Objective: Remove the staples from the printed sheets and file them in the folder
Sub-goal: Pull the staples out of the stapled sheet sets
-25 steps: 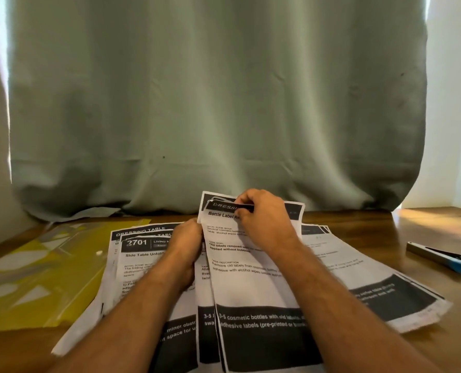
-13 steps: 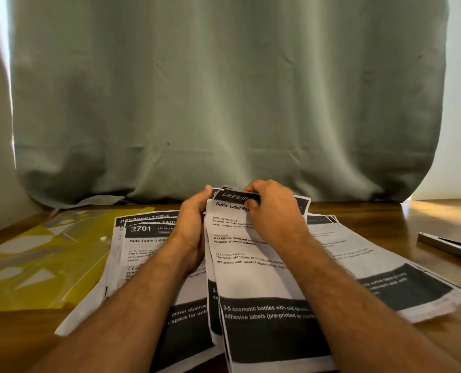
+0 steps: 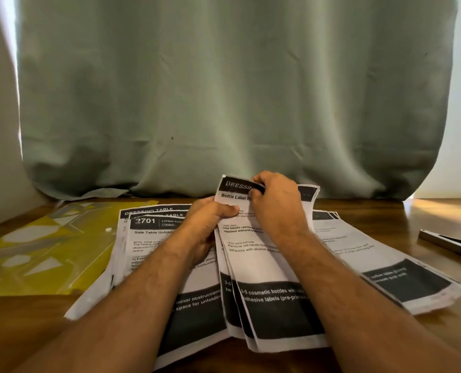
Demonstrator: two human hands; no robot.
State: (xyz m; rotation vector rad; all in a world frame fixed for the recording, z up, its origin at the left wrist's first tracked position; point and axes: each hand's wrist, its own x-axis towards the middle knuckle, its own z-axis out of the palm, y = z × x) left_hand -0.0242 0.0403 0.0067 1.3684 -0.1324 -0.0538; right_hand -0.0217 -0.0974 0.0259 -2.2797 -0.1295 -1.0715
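The right hand point(image 3: 275, 205) is being curled over the top edge of a stapled set of printed sheets point(image 3: 264, 265), its fingertips pinching at the black header strip where a staple is presumably sitting; the staple itself is too small to be made out. The left hand point(image 3: 208, 224) is being closed round the set's left edge, thumb pressed across the front page to steady it. Compared with a second ago, the set is being held higher and tilted more upright off the desk point(image 3: 439, 211), and the left hand has been shifted from the papers below up onto the set itself. That is being read as the staple being worked loose by bare fingers, not yet freed. Beneath the hands, a stack of loose sheets point(image 3: 154, 238) is being left fanned to the left, with further sheets point(image 3: 385, 265) spread to the right. The yellow folder point(image 3: 49, 251) is lying unfilled at the far left, just beside the fanned stack. A blue-tipped stapler-like tool point(image 3: 450, 243) is resting untouched, well apart at the right.
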